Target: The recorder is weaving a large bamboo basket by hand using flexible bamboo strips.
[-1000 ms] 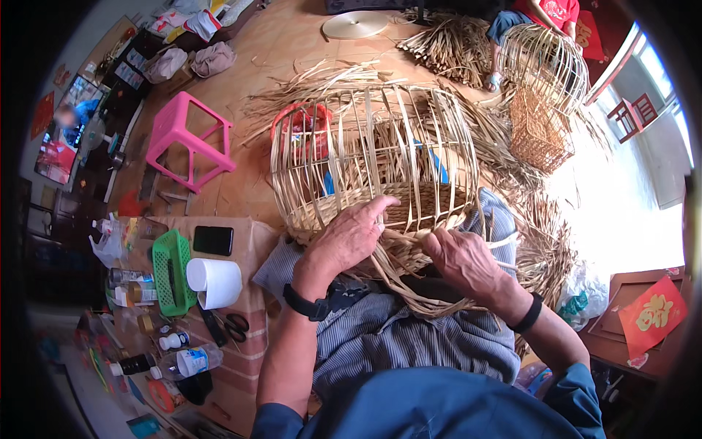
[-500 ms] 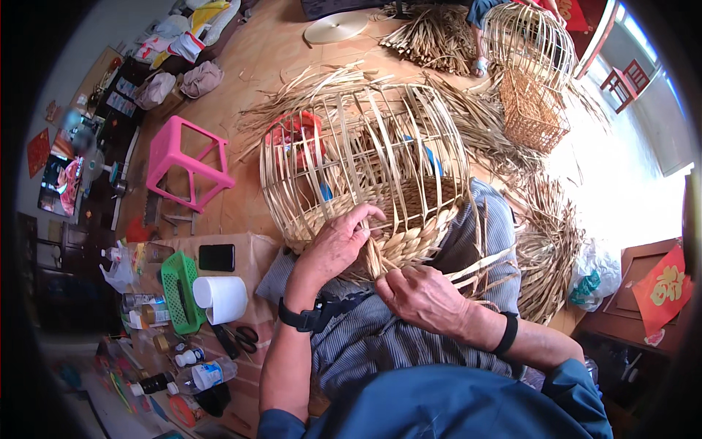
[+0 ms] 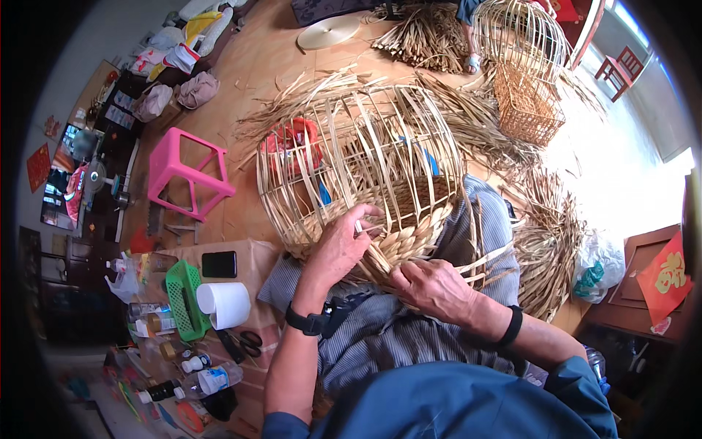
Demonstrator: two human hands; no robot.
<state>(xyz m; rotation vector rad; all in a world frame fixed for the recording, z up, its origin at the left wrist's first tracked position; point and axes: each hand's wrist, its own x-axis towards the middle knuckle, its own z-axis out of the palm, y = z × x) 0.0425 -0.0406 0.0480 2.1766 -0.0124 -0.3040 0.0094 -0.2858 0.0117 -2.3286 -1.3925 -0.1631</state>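
Fingers of the right hand (image 3: 441, 292) pinch tan straw strands (image 3: 378, 263) on the near side of a round, open-ribbed straw basket (image 3: 409, 243) in the lap (image 3: 380, 329); the left hand (image 3: 338, 247) touches it, fingers slightly apart.

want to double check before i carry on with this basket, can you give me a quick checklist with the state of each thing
1. Basket supported: ok, it sits tilted on the striped cloth over the lap.
2. Right hand on the work: ok, closed on plant strands at the basket's near edge.
3. Left hand gripping firmly: cannot tell, it is at the basket's near side, but its hold is partly hidden.
4. Loose strand ends tucked in: not ok, they stick out at right.
5. Scissors off the lap: ok, on the table.
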